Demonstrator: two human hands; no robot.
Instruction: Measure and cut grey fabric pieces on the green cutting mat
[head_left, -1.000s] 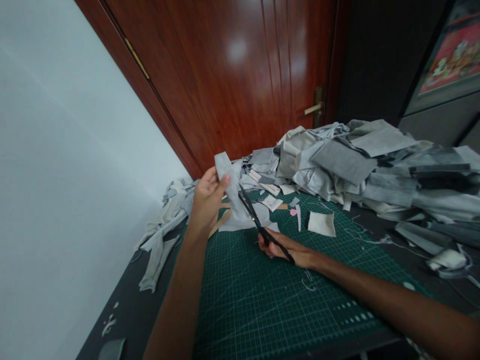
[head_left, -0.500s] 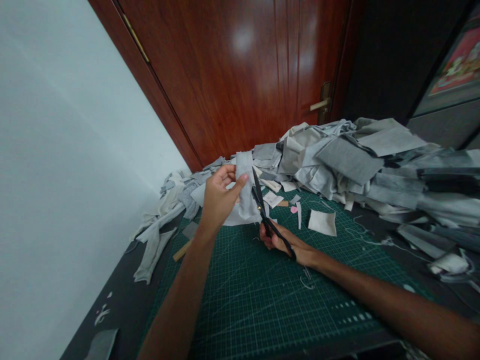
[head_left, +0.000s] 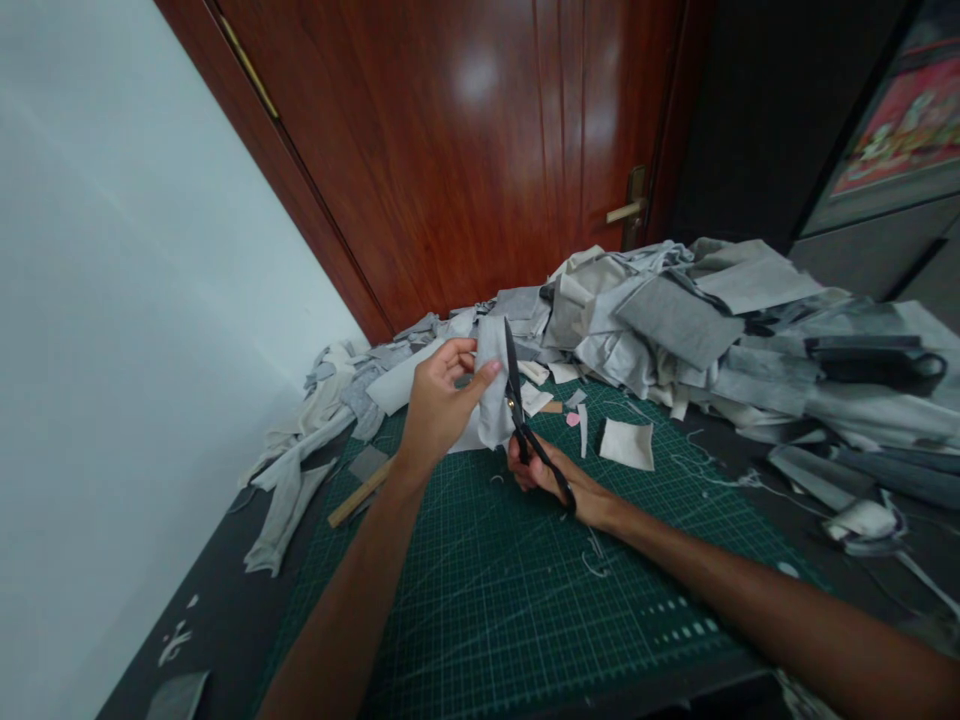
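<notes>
- We pinch a pale grey fabric strip (head_left: 493, 412) in our left hand (head_left: 444, 405), the thumb pressed on its near face and the fingers at its far side.
- Our right hand (head_left: 549, 470) is wrapped round the handles of the black scissors (head_left: 512, 404), just right of and below the left grip.
- The work looks partway through to us: the strip is in hand and the blades lie along its right edge, but no offcut hangs from it. We cannot tell how much of that edge is cut, so we judge that some trimming is left.
- The strip stands upright between our two grips, its top rising above the left thumb and its lower end hanging below it, raised over the green cutting mat (head_left: 465, 590).
- Just beneath the strip, a white fabric sheet (head_left: 468, 436) lies partly hidden by our left hand.
- Just beyond the right grip lie a pink round piece (head_left: 573, 419) and a narrow white offcut (head_left: 583, 432); farther right is a cream fabric square (head_left: 627, 444).
- Left of the left wrist, a tan wooden strip (head_left: 360, 492) lies at a slant.
- Well beyond the right grip we see a large heap of grey and cream fabric scraps (head_left: 679, 318), and behind both hands a brown door (head_left: 442, 150).
</notes>
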